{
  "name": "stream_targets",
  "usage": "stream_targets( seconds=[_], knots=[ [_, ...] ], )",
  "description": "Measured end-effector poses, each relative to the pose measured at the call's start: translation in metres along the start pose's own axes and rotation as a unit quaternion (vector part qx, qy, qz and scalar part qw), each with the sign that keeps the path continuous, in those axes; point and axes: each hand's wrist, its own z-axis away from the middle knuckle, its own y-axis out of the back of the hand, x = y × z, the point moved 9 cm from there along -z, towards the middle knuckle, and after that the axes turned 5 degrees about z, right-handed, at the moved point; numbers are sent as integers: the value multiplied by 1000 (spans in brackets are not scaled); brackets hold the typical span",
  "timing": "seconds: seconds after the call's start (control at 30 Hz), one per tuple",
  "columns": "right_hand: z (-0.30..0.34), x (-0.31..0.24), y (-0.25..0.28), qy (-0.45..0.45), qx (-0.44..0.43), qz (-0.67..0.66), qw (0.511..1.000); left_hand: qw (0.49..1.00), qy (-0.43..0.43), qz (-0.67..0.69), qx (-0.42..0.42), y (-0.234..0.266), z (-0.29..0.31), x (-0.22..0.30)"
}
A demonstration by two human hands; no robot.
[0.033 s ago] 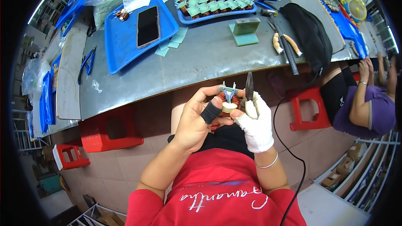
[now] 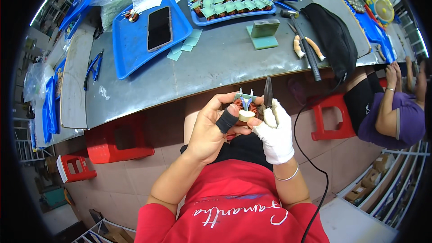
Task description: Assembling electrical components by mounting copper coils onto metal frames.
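In front of my body, my left hand [image 2: 209, 128] is closed around a copper-wound coil [image 2: 247, 109] with a cream-coloured ring and blue middle. A small green plate and upright wire leads top it. Black wrap covers a finger of that hand. In a white glove, my right hand [image 2: 273, 130] grips pliers whose dark pointed jaws [image 2: 268, 92] point up beside the coil; their handles are hidden in the palm. Its thumb touches the coil's right side.
The metal bench [image 2: 202, 63] bears a blue tray [image 2: 128, 65] with a phone [image 2: 159, 28], another tray of coils [image 2: 225, 18], green plates [image 2: 185, 46], a green block [image 2: 264, 33], a hammer [image 2: 310, 56] and a black pouch [image 2: 330, 36]. A person [image 2: 391, 117] sits at right; a cable [image 2: 310, 157] hangs nearby.
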Motion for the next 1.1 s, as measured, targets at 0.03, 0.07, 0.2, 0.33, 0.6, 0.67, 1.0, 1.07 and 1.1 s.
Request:
stream_targets(
  seconds=[0.03,0.07,0.2,0.33,0.6,0.67,1.0,1.07,1.1],
  knots=[
    [0,1,0,-7,-1,-7,1000,1000,8,2,6,4,1,-3],
    [1,2,-1,-8,-1,-7,1000,1000,15,4,12,7,2,-5],
    [1,0,-3,-3,-3,3,1000,1000,14,4,8,5,3,-3],
    [0,-1,-5,7,-7,6,1000,1000,24,16,5,3,2,-1],
    [-11,-31,1,132,-18,205,970,992,38,120,9,9,-8,-1],
    [-28,-49,24,207,39,329,921,998,-37,-25,32,19,-19,19],
    [-156,-80,154,40,125,512,849,752,-322,-550,166,36,-63,58],
    [-168,-76,156,7,124,493,861,734,-340,-562,176,42,-58,63],
    [-158,-78,164,14,157,479,864,716,-356,-576,173,42,-55,64]
  ],
)
